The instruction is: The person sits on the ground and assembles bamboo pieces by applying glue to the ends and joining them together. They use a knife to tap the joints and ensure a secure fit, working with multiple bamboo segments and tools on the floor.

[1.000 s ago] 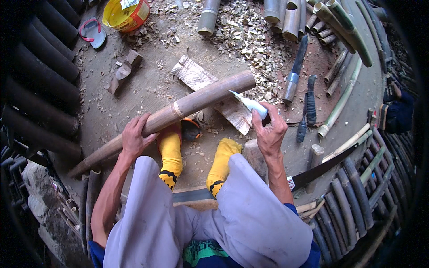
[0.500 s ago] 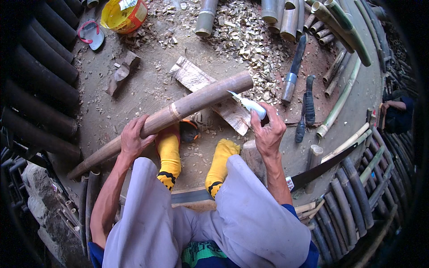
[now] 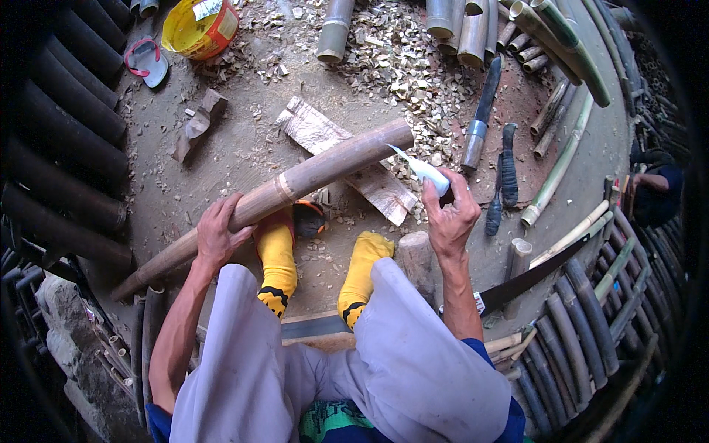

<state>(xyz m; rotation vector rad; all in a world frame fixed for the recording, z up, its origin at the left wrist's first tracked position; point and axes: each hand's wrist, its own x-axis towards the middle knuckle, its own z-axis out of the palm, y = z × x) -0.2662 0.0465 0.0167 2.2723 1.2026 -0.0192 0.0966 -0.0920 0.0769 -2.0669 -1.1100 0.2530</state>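
Note:
A long brown bamboo pole (image 3: pixel 317 173) slants from lower left to upper right in front of me. My left hand (image 3: pixel 220 230) is closed around its middle, below a pale node. In my right hand (image 3: pixel 452 213), thumb and fingers pinch a small white squeeze bottle (image 3: pixel 429 175) with a long thin nozzle. The nozzle points up and left at the pole, close to its far right end; whether it touches, I cannot tell. Under the pole lies a flat split wooden board (image 3: pixel 384 193). My feet in yellow socks (image 3: pixel 367 255) are below it.
Wood chips (image 3: pixel 413 81) litter the ground ahead. A machete-like blade (image 3: pixel 485 111) and dark-wrapped tools (image 3: pixel 509 166) lie at right, near a saw (image 3: pixel 539 279). A yellow-red bucket (image 3: pixel 198 33) and a flip-flop (image 3: pixel 148 62) sit far left. Stacked bamboo lines both sides; another person (image 3: pixel 657 188) is at far right.
My right hand has shifted slightly right with the bottle, its nozzle tip now nearer the pole's far end. My left hand keeps its grip on the pole.

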